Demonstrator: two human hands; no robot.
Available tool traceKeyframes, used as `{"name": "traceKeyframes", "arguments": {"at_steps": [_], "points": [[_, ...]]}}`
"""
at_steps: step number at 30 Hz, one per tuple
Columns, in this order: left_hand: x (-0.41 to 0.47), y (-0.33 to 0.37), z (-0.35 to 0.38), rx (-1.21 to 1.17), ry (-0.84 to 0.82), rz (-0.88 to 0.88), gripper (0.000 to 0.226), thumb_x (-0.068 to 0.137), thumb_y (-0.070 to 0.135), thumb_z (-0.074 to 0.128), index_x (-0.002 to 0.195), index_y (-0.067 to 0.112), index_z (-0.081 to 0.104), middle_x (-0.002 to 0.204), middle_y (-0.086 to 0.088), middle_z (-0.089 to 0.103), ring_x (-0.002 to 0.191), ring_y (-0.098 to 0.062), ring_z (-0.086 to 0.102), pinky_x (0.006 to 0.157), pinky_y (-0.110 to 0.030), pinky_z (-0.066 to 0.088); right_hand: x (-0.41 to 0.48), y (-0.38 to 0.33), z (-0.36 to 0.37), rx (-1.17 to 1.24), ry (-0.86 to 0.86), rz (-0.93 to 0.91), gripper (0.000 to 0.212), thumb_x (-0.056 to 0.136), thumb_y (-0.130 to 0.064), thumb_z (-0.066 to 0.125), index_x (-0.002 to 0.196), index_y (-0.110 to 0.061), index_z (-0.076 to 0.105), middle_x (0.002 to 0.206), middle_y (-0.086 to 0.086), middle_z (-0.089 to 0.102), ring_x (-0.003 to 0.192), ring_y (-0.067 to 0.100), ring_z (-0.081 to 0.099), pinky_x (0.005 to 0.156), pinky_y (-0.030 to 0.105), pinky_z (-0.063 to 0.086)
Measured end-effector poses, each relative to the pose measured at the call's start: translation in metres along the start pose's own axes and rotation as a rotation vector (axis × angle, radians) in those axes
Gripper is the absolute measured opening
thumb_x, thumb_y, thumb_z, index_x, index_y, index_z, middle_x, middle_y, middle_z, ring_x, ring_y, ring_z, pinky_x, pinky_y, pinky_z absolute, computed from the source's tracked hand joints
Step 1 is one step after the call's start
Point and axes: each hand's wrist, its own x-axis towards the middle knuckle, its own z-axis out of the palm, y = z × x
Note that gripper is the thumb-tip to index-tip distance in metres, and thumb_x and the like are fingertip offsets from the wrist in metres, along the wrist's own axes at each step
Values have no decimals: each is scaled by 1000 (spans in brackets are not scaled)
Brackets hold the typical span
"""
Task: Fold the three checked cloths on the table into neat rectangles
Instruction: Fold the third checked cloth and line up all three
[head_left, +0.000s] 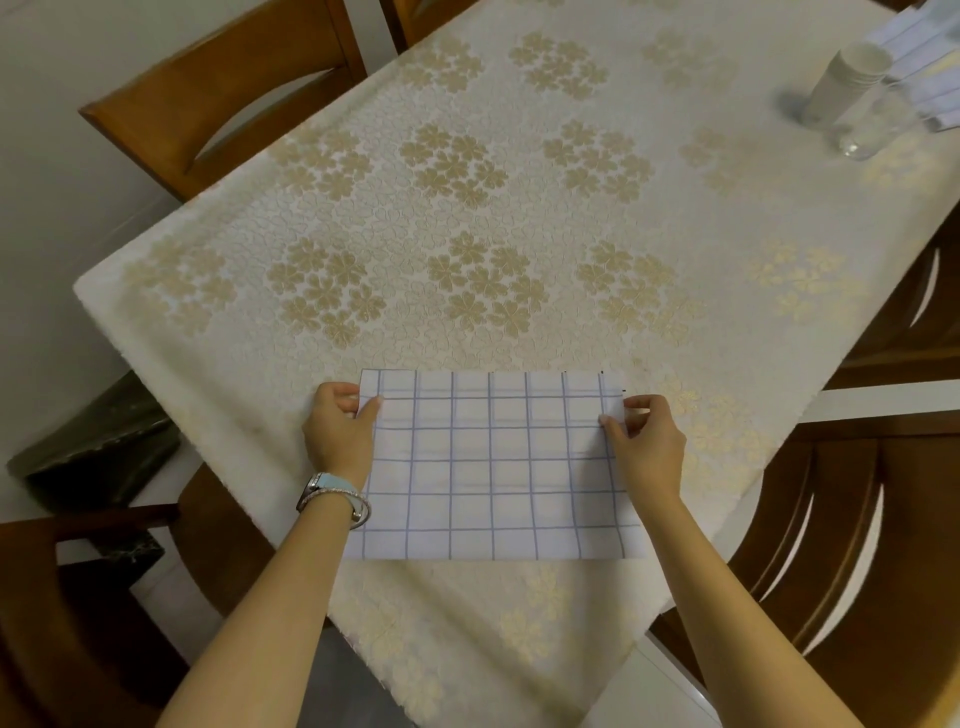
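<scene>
A white cloth with a blue check (493, 467) lies as a flat rectangle on the near corner of the table (467, 208). My left hand (340, 431) pinches its far left corner between thumb and fingers. My right hand (644, 441) pinches the far right corner the same way. A doubled layer shows along the far edge of the cloth. Other checked cloths (914, 57) lie in a pile at the far right corner, partly cut off by the frame edge.
A cream tablecloth with gold flowers covers the table. A stack of white paper cups (841, 83) and a clear glass (867, 130) stand at the far right. Wooden chairs (218, 93) surround the table on the left, far side and right (857, 519).
</scene>
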Motion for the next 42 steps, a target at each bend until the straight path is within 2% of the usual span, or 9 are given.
{"name": "traceKeyframes", "arguments": {"at_steps": [7,11,13,16,18,24,28,32,42], "points": [[1,0,2,3,-1,-7,30,84,18,77,107,8,60,91,-3,63,80,-19,60,57,-16,40,2,-3,0,-10,6,39,31,89,-18,70,114,-8,55,81,-1,56,71,16,55,61,26,43],[2,-2,3,-12,-12,-14,37,83,17,77,113,8,57,96,-5,62,88,-25,64,62,-18,43,2,-4,-1,-20,15,39,33,89,-19,70,116,-8,53,80,-1,55,72,19,56,71,41,54],[0,1,1,-1,4,-2,43,83,16,76,119,9,53,110,-10,59,99,-29,61,73,-25,48,1,-7,-1,-29,32,37,38,90,-20,69,121,-9,50,87,2,57,78,22,58,74,45,54],[-24,10,-7,143,74,257,34,88,10,69,119,8,56,126,-12,51,116,-28,50,91,-28,43,-5,-11,-1,-163,134,-118,40,92,-18,65,127,-9,49,115,11,58,102,28,56,81,43,52],[-53,13,-12,181,-4,474,22,91,7,61,113,10,60,125,-8,53,119,-24,49,98,-30,44,-19,-13,-1,-246,162,-314,37,93,-13,61,128,-9,53,127,13,56,115,28,51,94,42,48],[-133,-29,4,418,-301,820,37,99,19,35,124,15,62,139,-1,55,133,-17,46,111,-35,39,-91,4,35,-398,-119,-735,45,93,-9,57,138,-9,52,147,13,48,137,30,42,116,39,30],[-142,-49,19,694,-344,779,56,98,35,36,148,11,39,158,-8,32,147,-23,28,116,-45,24,-111,21,63,-487,-256,-716,55,101,-31,45,151,-13,33,160,5,27,150,23,22,121,39,17],[-139,-61,22,870,-399,715,67,100,50,21,156,13,18,164,-10,11,152,-25,10,118,-49,19,-109,35,73,-615,-316,-680,62,103,-46,31,156,-18,15,165,2,9,153,20,5,122,41,10],[-128,-70,9,895,-416,727,75,98,61,22,156,15,16,165,-9,10,152,-25,9,120,-50,15,-104,39,65,-657,-351,-708,66,102,-52,28,157,-20,9,166,2,4,153,20,0,123,41,5]]}}
